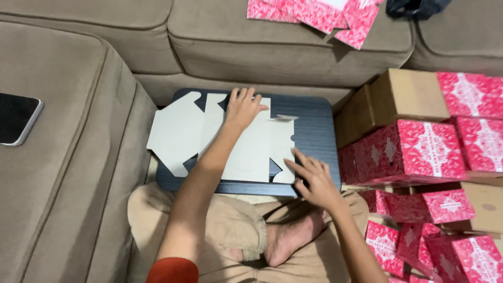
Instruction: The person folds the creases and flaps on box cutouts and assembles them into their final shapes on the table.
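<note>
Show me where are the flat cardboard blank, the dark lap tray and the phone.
flat cardboard blank (178, 131): head view, on its left panel.
dark lap tray (314, 123): head view, on the bare right part of its top.
phone (15, 118): head view, on its dark screen.

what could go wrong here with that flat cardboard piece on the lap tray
1. The flat box blank overhangs the dark tray's left edge, so it may bend or slide off.
2. The left hand presses near the top and the right hand works the lower right flap, so a crease could go crooked.
3. The tray sits on crossed legs and might tip.
</note>
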